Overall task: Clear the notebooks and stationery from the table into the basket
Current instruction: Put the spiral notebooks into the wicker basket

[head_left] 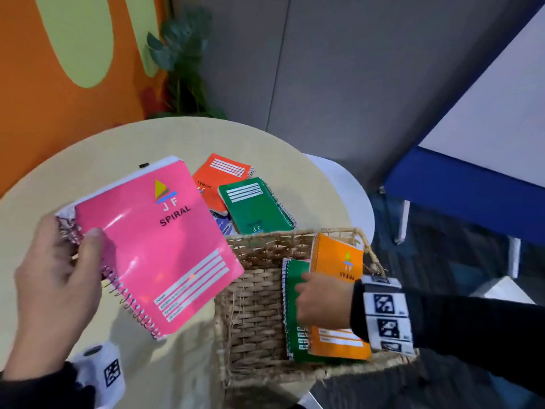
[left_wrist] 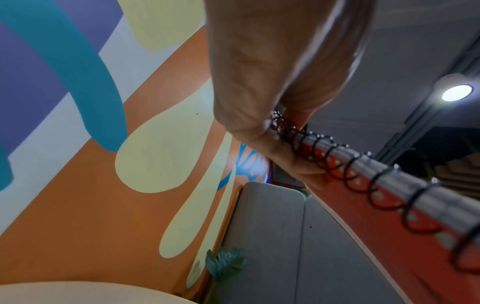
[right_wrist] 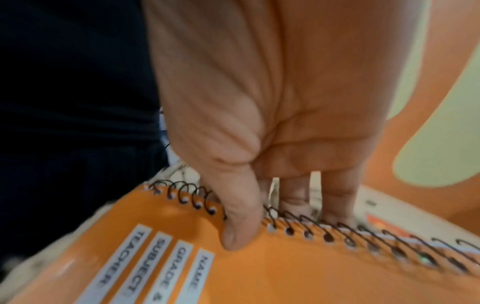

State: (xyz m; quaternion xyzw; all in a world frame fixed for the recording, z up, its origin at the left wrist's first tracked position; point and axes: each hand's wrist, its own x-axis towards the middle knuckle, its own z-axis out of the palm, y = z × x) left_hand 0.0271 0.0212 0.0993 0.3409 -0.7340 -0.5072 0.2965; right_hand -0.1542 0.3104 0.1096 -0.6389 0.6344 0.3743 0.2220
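My left hand (head_left: 85,249) grips a pink spiral notebook (head_left: 165,246) by its wire binding and holds it tilted above the round table (head_left: 118,149), left of the wicker basket (head_left: 253,305). The left wrist view shows the fingers (left_wrist: 285,160) curled round the coil of that notebook (left_wrist: 389,216). My right hand (head_left: 309,293) is inside the basket, pinching an orange notebook (head_left: 339,261) at its spiral, thumb on the cover (right_wrist: 241,232). A green notebook (head_left: 295,293) stands in the basket beside it. A red-orange notebook (head_left: 212,178) and another green one (head_left: 256,208) lie on the table.
Small blue items (head_left: 222,224) lie partly hidden under the two notebooks on the table. A small black object (head_left: 144,165) sits farther back. The basket stands at the table's near right edge. A white chair (head_left: 354,196), a blue bench (head_left: 472,196) and a plant (head_left: 182,69) stand beyond.
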